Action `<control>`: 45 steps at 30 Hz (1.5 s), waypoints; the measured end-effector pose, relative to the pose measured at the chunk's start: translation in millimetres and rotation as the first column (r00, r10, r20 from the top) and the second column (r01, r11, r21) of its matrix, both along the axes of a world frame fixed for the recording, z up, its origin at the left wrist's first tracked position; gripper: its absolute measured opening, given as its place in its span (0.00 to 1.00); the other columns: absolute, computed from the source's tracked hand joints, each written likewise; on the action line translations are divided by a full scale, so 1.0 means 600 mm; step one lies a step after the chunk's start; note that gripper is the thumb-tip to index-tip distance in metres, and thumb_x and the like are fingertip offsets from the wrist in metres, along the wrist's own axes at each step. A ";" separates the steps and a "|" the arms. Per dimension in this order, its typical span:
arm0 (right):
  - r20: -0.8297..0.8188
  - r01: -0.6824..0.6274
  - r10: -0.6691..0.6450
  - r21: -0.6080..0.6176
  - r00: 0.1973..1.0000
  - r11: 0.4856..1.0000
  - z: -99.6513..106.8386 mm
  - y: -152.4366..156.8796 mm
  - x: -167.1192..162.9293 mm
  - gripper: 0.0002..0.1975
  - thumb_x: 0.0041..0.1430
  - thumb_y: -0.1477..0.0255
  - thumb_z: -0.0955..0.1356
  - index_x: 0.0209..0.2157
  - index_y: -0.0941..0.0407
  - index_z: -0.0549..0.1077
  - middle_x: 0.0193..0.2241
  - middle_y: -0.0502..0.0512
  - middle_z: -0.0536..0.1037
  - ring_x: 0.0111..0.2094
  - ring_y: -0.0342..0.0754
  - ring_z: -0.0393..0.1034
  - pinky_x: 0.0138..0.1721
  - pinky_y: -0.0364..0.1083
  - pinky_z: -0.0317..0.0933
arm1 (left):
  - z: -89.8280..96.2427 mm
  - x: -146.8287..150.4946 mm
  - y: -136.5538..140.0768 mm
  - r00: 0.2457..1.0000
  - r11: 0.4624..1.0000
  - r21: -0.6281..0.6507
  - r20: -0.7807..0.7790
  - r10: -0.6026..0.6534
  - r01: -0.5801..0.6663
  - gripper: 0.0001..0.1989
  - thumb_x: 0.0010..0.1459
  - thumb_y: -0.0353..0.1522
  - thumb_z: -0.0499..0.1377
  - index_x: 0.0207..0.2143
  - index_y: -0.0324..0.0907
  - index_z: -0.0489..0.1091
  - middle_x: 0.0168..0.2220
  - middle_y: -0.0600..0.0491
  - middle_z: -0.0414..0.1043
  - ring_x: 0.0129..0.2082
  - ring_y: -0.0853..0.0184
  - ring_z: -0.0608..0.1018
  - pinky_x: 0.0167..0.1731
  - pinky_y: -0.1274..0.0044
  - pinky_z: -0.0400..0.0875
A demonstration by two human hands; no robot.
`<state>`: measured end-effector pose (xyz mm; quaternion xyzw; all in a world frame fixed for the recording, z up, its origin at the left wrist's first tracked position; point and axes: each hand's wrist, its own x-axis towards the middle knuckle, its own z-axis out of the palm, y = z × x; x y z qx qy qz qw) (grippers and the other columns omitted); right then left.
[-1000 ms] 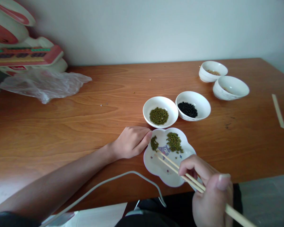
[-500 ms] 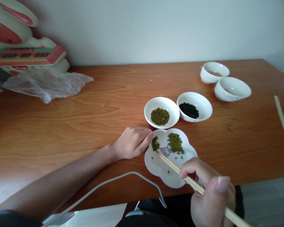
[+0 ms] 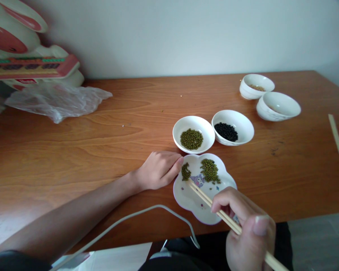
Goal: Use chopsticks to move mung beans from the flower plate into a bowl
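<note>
My right hand (image 3: 248,227) is clamped on the chopsticks (image 3: 201,194), tips together beside the smaller green-bean cluster (image 3: 185,172) on the scalloped plate (image 3: 186,199), near the table's (image 3: 101,146) front edge. Left hand (image 3: 159,170): curled at plate's left rim; cannot tell whether gripping.

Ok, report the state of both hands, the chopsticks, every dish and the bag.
Flower-shaped plate, bearing two piles of green beans
Chopsticks, tips close together near the smaller pile
Right hand, closed on the chopsticks
Left hand, curled at the plate's rim
Near left bowl, partly filled, green beans
Near right bowl, partly filled, black beans
Far left bowl, tan contents inside
Far right bowl, contents mostly hidden
Plastic bag, crumpled
</note>
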<state>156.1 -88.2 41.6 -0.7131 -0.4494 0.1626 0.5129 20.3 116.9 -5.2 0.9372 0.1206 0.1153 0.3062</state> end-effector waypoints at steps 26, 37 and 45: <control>-0.020 -0.039 0.040 0.043 0.999 0.998 -0.008 -0.004 0.008 0.39 0.76 0.48 0.48 0.22 0.55 0.70 0.20 0.52 0.71 0.22 0.44 0.64 0.23 0.47 0.50 | -0.001 -0.001 0.000 1.000 1.000 0.012 0.002 0.006 -0.006 0.19 0.78 0.35 0.42 0.31 0.42 0.61 0.29 0.54 0.67 0.28 0.68 0.69 0.33 0.74 0.63; 0.009 -0.081 0.080 0.061 0.997 0.995 -0.008 -0.002 0.008 0.38 0.76 0.50 0.48 0.23 0.55 0.71 0.21 0.52 0.71 0.22 0.43 0.64 0.23 0.46 0.52 | -0.001 0.000 0.000 1.000 1.000 0.001 0.013 0.003 -0.003 0.19 0.77 0.35 0.42 0.31 0.43 0.60 0.28 0.55 0.66 0.27 0.68 0.67 0.32 0.74 0.62; -0.006 -0.050 0.051 0.056 0.999 0.997 -0.009 -0.004 0.005 0.38 0.76 0.50 0.48 0.23 0.55 0.70 0.19 0.52 0.70 0.21 0.44 0.64 0.23 0.46 0.51 | 0.003 0.000 -0.001 1.000 1.000 -0.009 0.008 0.007 -0.007 0.19 0.78 0.35 0.42 0.31 0.43 0.60 0.28 0.55 0.67 0.28 0.68 0.68 0.33 0.74 0.63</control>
